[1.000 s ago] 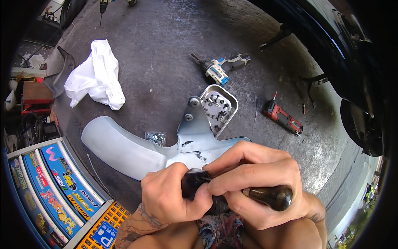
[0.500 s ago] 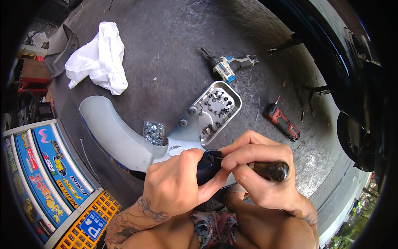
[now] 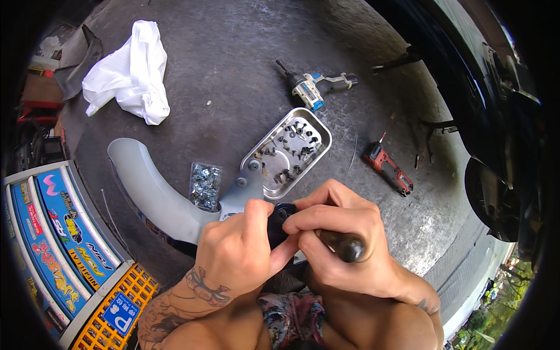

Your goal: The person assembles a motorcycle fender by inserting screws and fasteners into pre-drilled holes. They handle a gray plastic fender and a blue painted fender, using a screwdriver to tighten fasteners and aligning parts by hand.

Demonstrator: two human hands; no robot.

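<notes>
On grey concrete floor (image 3: 233, 64), white rag (image 3: 131, 73), metal tray (image 3: 318, 131)

The left hand (image 3: 236, 251) and right hand (image 3: 341, 236) hide most of a small dark part (image 3: 279, 220), the tool's (image 3: 344, 245) tip and the grey fender's (image 3: 154, 195) near end.

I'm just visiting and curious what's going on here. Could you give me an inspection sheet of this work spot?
Surface: grey concrete floor.
Job's things: grey mudguard; dark-handled tool; small dark part.
Clutter: metal tray of screws; bag of screws; white rag; cordless drill; red tool.
Grips: left hand pinches the part; right hand shut on the tool.
Cables: nothing seen.
Surroundings: dark vehicle; coloured boards; yellow crate.
</notes>
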